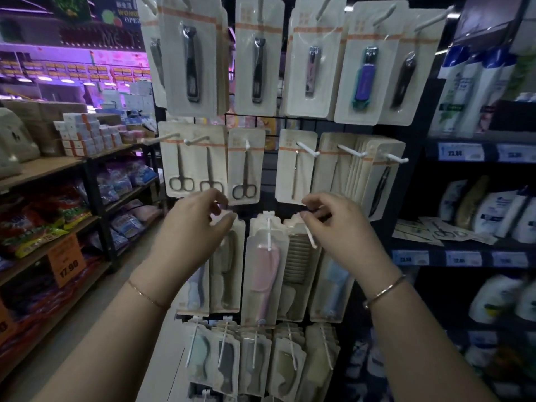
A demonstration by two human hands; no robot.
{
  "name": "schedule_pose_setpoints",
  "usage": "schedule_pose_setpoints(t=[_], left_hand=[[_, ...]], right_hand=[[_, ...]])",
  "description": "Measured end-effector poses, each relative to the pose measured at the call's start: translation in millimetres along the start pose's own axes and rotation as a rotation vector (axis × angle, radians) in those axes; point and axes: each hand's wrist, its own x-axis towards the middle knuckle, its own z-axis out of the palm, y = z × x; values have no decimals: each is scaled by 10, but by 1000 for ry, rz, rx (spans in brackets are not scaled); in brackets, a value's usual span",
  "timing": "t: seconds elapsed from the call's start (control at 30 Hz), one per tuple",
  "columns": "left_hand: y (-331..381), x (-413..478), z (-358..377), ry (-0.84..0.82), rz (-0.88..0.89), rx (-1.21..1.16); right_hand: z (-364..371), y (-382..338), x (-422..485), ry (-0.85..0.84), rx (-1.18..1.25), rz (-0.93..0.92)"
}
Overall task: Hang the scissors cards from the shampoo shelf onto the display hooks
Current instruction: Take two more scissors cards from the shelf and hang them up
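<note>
While both hands hover before the wire rack, the left hand (191, 227) curls loosely with nothing in it, and the right hand (336, 227) has thumb and forefinger nearly closed; whether they pinch anything is unclear. Just above them, three scissors cards (246, 166) hang upright on white hooks (200, 139), blades up. More scissors cards (443, 232) lie flat on the shampoo shelf (464, 245), well right of the fingers.

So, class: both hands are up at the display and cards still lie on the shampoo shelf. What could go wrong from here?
1. The loose beige scissors cards overhang the dark shelf edge; a brush could knock them off.
2. The white hook near the right hand juts outward and might snag the fingers.
3. Dim light and similar beige cards may cause hanging on a wrong hook.
</note>
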Motion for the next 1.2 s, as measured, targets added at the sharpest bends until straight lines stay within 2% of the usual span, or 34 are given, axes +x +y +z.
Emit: schedule_pose_setpoints(t=[0.2, 0.43, 0.6, 0.87, 1.2], left_hand=[[630, -177, 350, -108, 142, 19], [1375, -370, 1110, -285, 310, -240], [1906, -422, 1795, -383, 385, -354], [2616, -177, 3041, -412, 285, -377], [3139, 285, 4062, -277, 58, -268]], right_hand=[[-495, 283, -499, -30, -247, 48], [-1148, 801, -1001, -14, -414, 211], [-1587, 1356, -1236, 26, -429, 318], [-2187, 2636, -1073, 23, -404, 338], [-2503, 4099, -281, -120, -245, 201]])
